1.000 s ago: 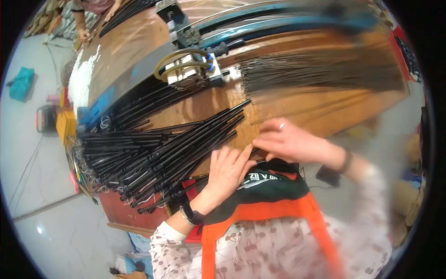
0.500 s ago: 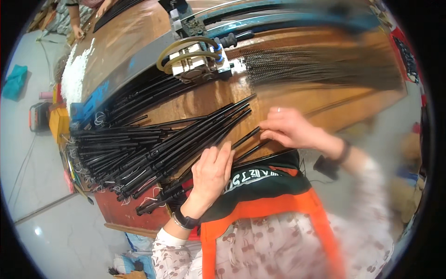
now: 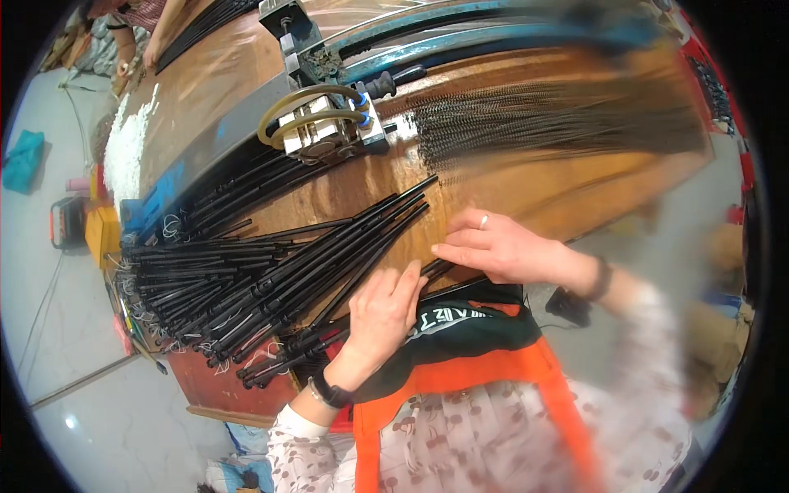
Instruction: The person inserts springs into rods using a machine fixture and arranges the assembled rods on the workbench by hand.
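Note:
My left hand [image 3: 383,311] is closed round a thin black rod, mostly hidden under the fingers and palm. My right hand [image 3: 501,248], with a ring, is just to its right, thumb and fingers pinched together; whatever is between them is hidden. A black rod [image 3: 437,268] shows below the right fingertips, at the apron's edge. Left of my hands, a fanned pile of slim black rods [image 3: 329,247] lies on the wooden table [image 3: 567,185], with thin white cords at their lower left ends.
A metal clamp-like machine head [image 3: 329,131] with yellowish tubes stands beyond the pile, on a blue frame [image 3: 460,45]. Dark thin wires [image 3: 526,119] spread to its right. A white heap [image 3: 130,152] lies at the far left, near another person's arm [image 3: 164,33]. A yellow block [image 3: 102,232] is at the left edge.
My right hand has moved left and slightly down, close to my left hand. The rod end it pinched before no longer shows. The whole view has shifted a little.

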`<move>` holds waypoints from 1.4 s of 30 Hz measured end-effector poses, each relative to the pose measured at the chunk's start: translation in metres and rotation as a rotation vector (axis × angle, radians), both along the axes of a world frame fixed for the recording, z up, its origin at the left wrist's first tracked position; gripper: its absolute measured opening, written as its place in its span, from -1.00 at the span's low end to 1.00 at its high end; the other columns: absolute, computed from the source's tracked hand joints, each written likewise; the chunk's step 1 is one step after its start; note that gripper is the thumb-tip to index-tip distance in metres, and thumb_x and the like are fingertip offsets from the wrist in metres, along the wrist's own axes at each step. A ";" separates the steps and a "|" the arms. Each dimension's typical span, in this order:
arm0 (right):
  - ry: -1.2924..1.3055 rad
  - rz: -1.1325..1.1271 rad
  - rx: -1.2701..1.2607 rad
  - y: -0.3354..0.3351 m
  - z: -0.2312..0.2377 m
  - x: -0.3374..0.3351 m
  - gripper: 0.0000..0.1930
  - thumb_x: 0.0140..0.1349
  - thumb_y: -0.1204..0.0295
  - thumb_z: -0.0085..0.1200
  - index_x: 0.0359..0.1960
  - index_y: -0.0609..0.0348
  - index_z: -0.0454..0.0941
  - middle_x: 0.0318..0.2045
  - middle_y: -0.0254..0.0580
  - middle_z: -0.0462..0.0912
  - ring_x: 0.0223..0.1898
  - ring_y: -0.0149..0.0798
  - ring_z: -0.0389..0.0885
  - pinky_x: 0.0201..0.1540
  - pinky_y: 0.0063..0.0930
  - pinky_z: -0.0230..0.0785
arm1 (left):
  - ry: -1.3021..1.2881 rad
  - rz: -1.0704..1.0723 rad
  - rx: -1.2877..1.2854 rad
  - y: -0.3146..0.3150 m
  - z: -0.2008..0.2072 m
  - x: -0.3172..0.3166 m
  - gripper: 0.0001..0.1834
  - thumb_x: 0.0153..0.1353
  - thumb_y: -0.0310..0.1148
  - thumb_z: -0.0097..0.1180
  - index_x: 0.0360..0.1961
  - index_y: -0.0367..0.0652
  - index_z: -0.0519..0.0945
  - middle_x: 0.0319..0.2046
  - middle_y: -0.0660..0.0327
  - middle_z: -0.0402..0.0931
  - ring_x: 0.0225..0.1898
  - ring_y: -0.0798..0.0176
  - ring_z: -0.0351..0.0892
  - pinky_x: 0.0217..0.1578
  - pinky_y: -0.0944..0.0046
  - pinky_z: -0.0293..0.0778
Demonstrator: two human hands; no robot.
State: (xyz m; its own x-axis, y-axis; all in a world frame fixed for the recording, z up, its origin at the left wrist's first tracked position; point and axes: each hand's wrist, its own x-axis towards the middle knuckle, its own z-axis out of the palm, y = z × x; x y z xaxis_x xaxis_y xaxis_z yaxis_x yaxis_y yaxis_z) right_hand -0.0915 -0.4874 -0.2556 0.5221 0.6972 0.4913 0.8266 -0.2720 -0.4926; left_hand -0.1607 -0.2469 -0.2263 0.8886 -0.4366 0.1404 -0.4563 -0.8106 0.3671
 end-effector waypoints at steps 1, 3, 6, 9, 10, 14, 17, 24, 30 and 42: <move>-0.028 0.016 -0.011 0.001 0.004 0.004 -0.61 -0.04 0.50 0.30 -0.08 0.14 0.62 -0.35 -0.23 0.60 -0.36 -0.11 0.49 -0.27 -0.25 0.36 | -0.040 -0.046 0.041 0.000 0.000 0.004 -0.72 0.18 -0.33 0.29 -0.09 -0.13 0.62 -0.44 0.23 0.41 -0.29 0.16 0.49 -0.30 0.13 0.42; -0.020 -0.125 -0.094 -0.006 0.008 0.018 -0.64 -0.06 0.51 0.27 -0.13 0.13 0.61 -0.29 -0.22 0.60 -0.28 -0.09 0.49 -0.21 -0.23 0.38 | -0.066 0.013 -0.015 0.005 -0.001 0.007 -0.73 0.16 -0.35 0.29 -0.11 -0.14 0.62 -0.37 0.22 0.44 -0.25 0.14 0.49 -0.26 0.12 0.40; -0.010 -0.294 -0.280 -0.015 0.000 0.040 -0.73 -0.05 0.50 0.21 -0.24 0.13 0.57 -0.30 -0.16 0.56 -0.21 -0.04 0.49 -0.18 -0.20 0.40 | -0.127 0.138 0.003 0.028 -0.010 0.003 -0.73 0.11 -0.40 0.29 -0.13 -0.15 0.61 -0.22 0.16 0.52 -0.19 0.07 0.51 -0.21 0.15 0.42; -0.016 -0.286 -0.403 -0.012 0.000 0.042 -0.79 0.02 0.46 0.18 -0.26 0.12 0.57 -0.33 -0.13 0.55 -0.25 -0.01 0.50 -0.20 -0.18 0.41 | -0.105 0.205 0.084 0.029 -0.009 0.002 -0.73 0.11 -0.42 0.27 -0.13 -0.15 0.61 -0.28 0.16 0.50 -0.23 0.06 0.50 -0.23 0.15 0.42; 0.006 -0.269 -0.410 -0.010 0.001 0.040 -0.79 0.07 0.44 0.20 -0.23 0.12 0.59 -0.33 -0.14 0.57 -0.30 -0.01 0.51 -0.23 -0.17 0.40 | -0.021 0.196 0.154 0.027 -0.004 0.003 -0.73 0.12 -0.43 0.25 -0.11 -0.14 0.61 -0.33 0.16 0.47 -0.26 0.06 0.48 -0.25 0.14 0.41; 0.175 -0.316 -0.196 -0.007 0.006 0.024 -0.81 0.15 0.40 0.20 -0.19 0.09 0.62 -0.40 -0.14 0.55 -0.33 -0.01 0.52 -0.25 -0.16 0.42 | 0.020 0.133 0.144 0.028 -0.010 0.003 -0.62 0.14 -0.45 0.20 0.03 -0.07 0.60 -0.43 0.17 0.34 -0.33 0.06 0.39 -0.29 0.11 0.39; 0.351 -0.220 -0.194 -0.009 0.004 0.019 -0.80 0.19 0.32 0.22 -0.17 0.06 0.66 -0.45 -0.16 0.54 -0.31 -0.02 0.53 -0.27 -0.16 0.43 | 0.113 0.066 0.099 0.023 -0.002 -0.001 -0.47 0.14 -0.51 0.14 0.18 0.05 0.55 -0.40 0.16 0.31 -0.30 0.07 0.37 -0.29 0.11 0.39; 0.282 -0.215 -0.140 -0.009 -0.003 0.014 -0.79 0.15 0.25 0.28 -0.24 0.03 0.69 -0.52 -0.24 0.49 -0.38 -0.08 0.46 -0.31 -0.21 0.38 | 0.122 -0.017 0.190 0.014 -0.001 0.001 -0.30 0.07 -0.63 0.07 0.29 0.09 0.46 -0.35 0.12 0.29 -0.28 0.05 0.35 -0.27 0.10 0.40; 0.256 -0.198 -0.158 -0.010 -0.009 0.014 -0.83 0.18 0.30 0.24 -0.24 0.05 0.66 -0.51 -0.19 0.49 -0.35 -0.05 0.46 -0.28 -0.19 0.39 | 0.173 -0.015 0.039 0.008 -0.009 0.003 -0.28 0.05 -0.64 0.06 0.30 0.04 0.44 -0.36 0.09 0.27 -0.26 0.00 0.36 -0.21 0.06 0.45; 0.226 -0.075 -0.050 -0.019 -0.014 0.009 -0.72 0.07 0.51 0.23 -0.13 0.15 0.61 -0.40 -0.11 0.54 -0.29 -0.03 0.48 -0.21 -0.16 0.40 | 0.190 -0.018 0.017 0.001 -0.003 0.003 -0.22 0.08 -0.63 0.04 0.35 0.25 0.39 -0.42 0.10 0.25 -0.35 0.00 0.39 -0.43 0.04 0.49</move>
